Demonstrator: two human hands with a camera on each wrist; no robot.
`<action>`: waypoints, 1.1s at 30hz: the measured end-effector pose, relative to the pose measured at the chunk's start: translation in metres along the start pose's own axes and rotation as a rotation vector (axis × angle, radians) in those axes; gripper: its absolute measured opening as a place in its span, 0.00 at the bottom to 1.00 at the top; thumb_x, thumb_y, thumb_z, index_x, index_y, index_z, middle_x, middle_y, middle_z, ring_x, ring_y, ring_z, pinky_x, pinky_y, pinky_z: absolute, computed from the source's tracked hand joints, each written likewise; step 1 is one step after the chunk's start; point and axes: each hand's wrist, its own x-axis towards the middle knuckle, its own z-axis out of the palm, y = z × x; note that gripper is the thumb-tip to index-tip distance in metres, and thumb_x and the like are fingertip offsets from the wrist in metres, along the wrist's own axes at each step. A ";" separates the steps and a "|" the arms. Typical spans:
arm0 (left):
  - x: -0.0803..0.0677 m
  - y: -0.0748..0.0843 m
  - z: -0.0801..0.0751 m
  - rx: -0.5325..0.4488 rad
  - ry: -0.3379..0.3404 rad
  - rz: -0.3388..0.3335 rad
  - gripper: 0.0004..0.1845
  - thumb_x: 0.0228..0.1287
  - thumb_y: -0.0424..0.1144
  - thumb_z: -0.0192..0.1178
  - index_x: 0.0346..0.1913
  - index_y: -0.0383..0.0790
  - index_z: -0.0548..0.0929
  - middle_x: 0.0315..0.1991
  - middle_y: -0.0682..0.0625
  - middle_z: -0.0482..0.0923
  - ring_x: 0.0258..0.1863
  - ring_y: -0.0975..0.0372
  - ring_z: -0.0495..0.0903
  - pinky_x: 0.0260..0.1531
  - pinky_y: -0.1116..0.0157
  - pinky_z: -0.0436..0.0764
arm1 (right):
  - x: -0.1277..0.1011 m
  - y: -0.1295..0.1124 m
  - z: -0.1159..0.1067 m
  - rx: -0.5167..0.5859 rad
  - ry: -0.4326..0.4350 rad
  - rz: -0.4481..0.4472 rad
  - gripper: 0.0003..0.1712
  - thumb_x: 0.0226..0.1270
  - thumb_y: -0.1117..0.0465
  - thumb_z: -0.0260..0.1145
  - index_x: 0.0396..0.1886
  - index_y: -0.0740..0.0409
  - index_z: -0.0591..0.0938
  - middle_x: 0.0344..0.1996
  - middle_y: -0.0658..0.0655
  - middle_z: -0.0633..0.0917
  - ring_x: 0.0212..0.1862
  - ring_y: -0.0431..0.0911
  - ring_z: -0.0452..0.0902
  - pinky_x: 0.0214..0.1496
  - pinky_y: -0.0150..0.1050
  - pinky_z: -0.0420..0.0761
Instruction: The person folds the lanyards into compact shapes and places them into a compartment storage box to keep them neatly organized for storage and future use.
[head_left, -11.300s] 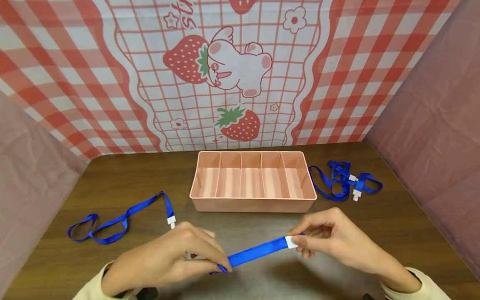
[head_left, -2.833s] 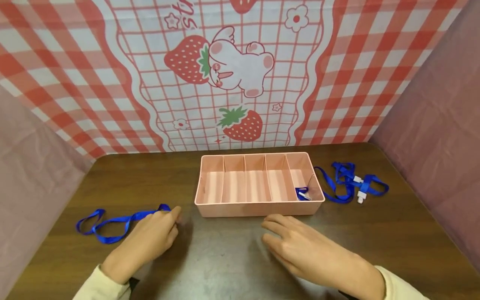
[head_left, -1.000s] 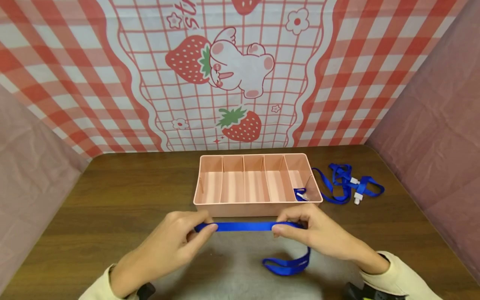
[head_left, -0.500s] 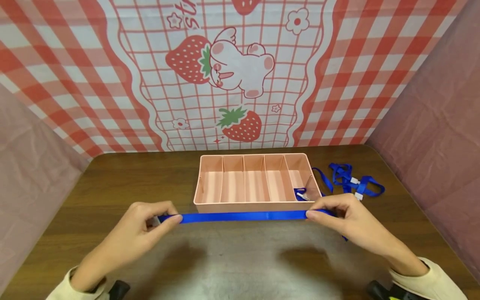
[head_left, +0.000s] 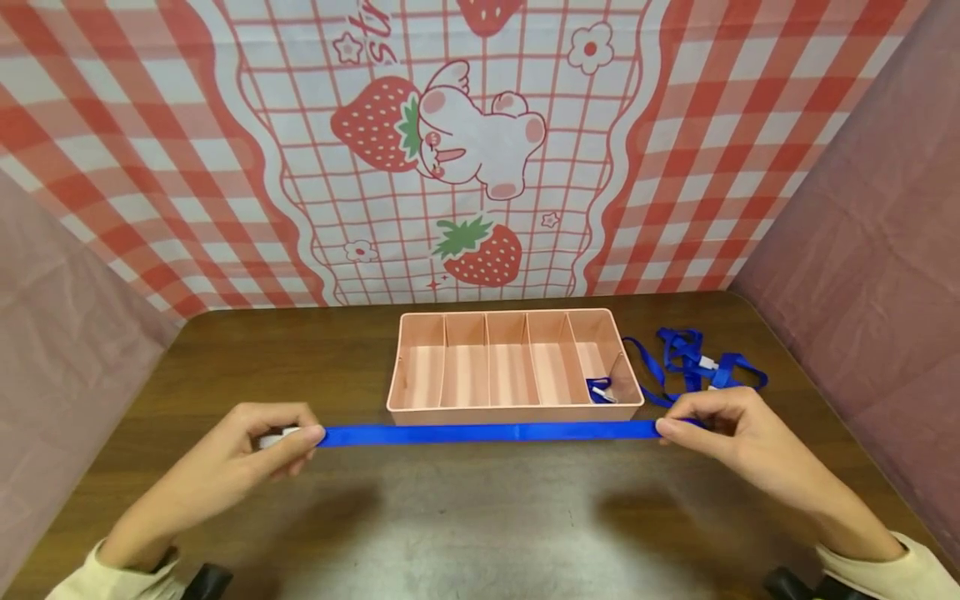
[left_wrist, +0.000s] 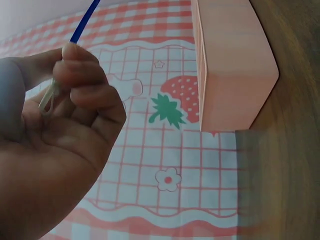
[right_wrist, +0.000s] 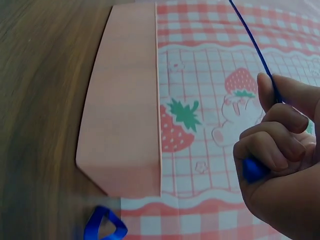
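A blue lanyard (head_left: 487, 432) is stretched level between my two hands, just in front of the pink divided box (head_left: 517, 415). My left hand (head_left: 225, 467) pinches one end between thumb and fingers, its white clip (head_left: 272, 438) partly hidden in the palm. At the other end my right hand (head_left: 750, 446) pinches the strap; in the right wrist view more blue strap (right_wrist: 255, 170) is tucked under its curled fingers. Inside the box's rightmost compartment lies a folded blue lanyard (head_left: 600, 389) with a white and metal clip.
To the right of the box, a loose tangle of blue lanyards (head_left: 682, 350) with white clips lies on the brown wooden table (head_left: 285, 358). A red-and-white strawberry cloth (head_left: 480, 167) hangs behind. Pink fabric (head_left: 847, 250) lines both sides.
Earlier, one lanyard went folded into the rightmost compartment, and another left the table's left side. Over the last second my hands have spread apart, pulling that lanyard straight; its dangling loop was gathered up.
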 end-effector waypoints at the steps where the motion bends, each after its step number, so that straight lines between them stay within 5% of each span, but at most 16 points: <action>1: -0.002 -0.001 -0.001 -0.010 -0.008 0.004 0.14 0.74 0.29 0.54 0.32 0.50 0.80 0.19 0.54 0.71 0.14 0.67 0.65 0.10 0.69 0.67 | -0.001 0.002 -0.002 0.005 -0.005 0.001 0.10 0.70 0.68 0.64 0.31 0.50 0.87 0.27 0.51 0.84 0.27 0.42 0.73 0.27 0.38 0.74; 9: -0.013 -0.023 -0.020 -0.318 -0.126 0.177 0.20 0.67 0.12 0.44 0.46 0.33 0.82 0.23 0.47 0.76 0.15 0.58 0.70 0.09 0.66 0.69 | -0.012 0.025 -0.024 0.170 -0.047 0.007 0.14 0.74 0.75 0.54 0.34 0.62 0.83 0.16 0.54 0.60 0.18 0.49 0.54 0.14 0.40 0.58; 13: -0.015 -0.026 -0.023 -0.559 -0.244 0.318 0.23 0.66 0.10 0.37 0.57 0.25 0.76 0.27 0.40 0.77 0.17 0.53 0.72 0.11 0.61 0.73 | -0.015 0.035 -0.028 0.277 -0.175 -0.041 0.16 0.74 0.78 0.48 0.39 0.62 0.81 0.16 0.55 0.65 0.17 0.50 0.60 0.16 0.41 0.65; 17: -0.013 -0.014 -0.021 -0.764 -0.335 0.496 0.17 0.70 0.17 0.38 0.54 0.21 0.74 0.32 0.34 0.80 0.19 0.47 0.75 0.13 0.58 0.75 | -0.013 0.041 -0.027 0.408 -0.300 -0.079 0.18 0.74 0.80 0.43 0.48 0.69 0.78 0.22 0.58 0.75 0.24 0.51 0.74 0.26 0.45 0.78; 21: -0.012 0.002 -0.019 -0.709 -0.436 0.629 0.16 0.71 0.30 0.52 0.54 0.20 0.73 0.39 0.34 0.84 0.27 0.48 0.84 0.20 0.62 0.80 | -0.012 0.042 -0.027 0.477 -0.306 0.011 0.14 0.76 0.77 0.44 0.52 0.73 0.76 0.29 0.61 0.82 0.32 0.56 0.82 0.38 0.52 0.84; 24: -0.011 0.019 -0.019 -0.645 -0.494 0.686 0.19 0.70 0.30 0.55 0.57 0.18 0.71 0.41 0.32 0.83 0.31 0.49 0.86 0.24 0.65 0.82 | -0.012 0.042 -0.028 0.489 -0.244 0.085 0.11 0.77 0.75 0.47 0.48 0.75 0.76 0.30 0.61 0.84 0.35 0.59 0.85 0.40 0.54 0.84; 26: -0.007 0.031 -0.017 -0.620 -0.486 0.710 0.15 0.71 0.25 0.51 0.55 0.17 0.72 0.37 0.30 0.83 0.29 0.49 0.86 0.24 0.66 0.83 | -0.012 0.042 -0.028 0.490 -0.188 0.105 0.09 0.76 0.75 0.50 0.45 0.75 0.77 0.29 0.61 0.85 0.35 0.60 0.86 0.38 0.53 0.85; 30: 0.001 0.037 -0.011 -0.629 -0.338 0.698 0.11 0.73 0.24 0.46 0.49 0.22 0.77 0.26 0.37 0.79 0.23 0.55 0.80 0.23 0.70 0.77 | -0.013 0.041 -0.028 0.522 -0.077 0.085 0.11 0.74 0.77 0.51 0.45 0.75 0.80 0.27 0.61 0.85 0.31 0.58 0.86 0.37 0.52 0.85; 33: 0.002 0.027 -0.005 -0.648 -0.225 0.734 0.09 0.74 0.29 0.49 0.44 0.27 0.79 0.33 0.39 0.74 0.33 0.55 0.73 0.31 0.69 0.71 | -0.013 0.039 -0.025 0.538 -0.011 0.082 0.12 0.74 0.77 0.52 0.45 0.74 0.82 0.27 0.61 0.86 0.28 0.58 0.85 0.38 0.52 0.85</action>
